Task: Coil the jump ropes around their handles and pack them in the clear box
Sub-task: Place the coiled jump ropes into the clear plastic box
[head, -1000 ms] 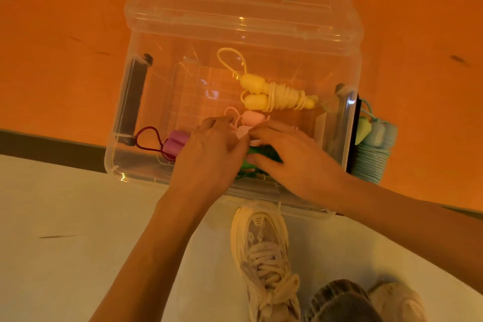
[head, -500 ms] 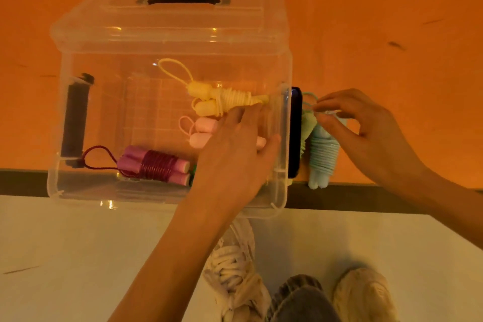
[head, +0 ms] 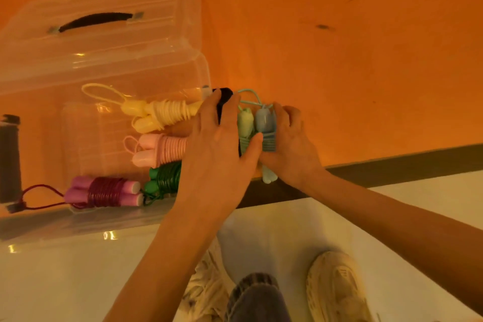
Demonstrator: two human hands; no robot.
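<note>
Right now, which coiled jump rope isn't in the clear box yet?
The pale green-and-blue coiled jump rope, gripped between left hand and right hand outside the clear plastic box; yellow, pink, green and purple ones lie inside.

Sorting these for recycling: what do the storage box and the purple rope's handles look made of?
The clear box looks like rigid transparent plastic, glossy: contents show through its walls and highlights glint on them. The purple rope handles look like matte foam or soft plastic, with flat pale ends; the picture leaves that open.
</note>
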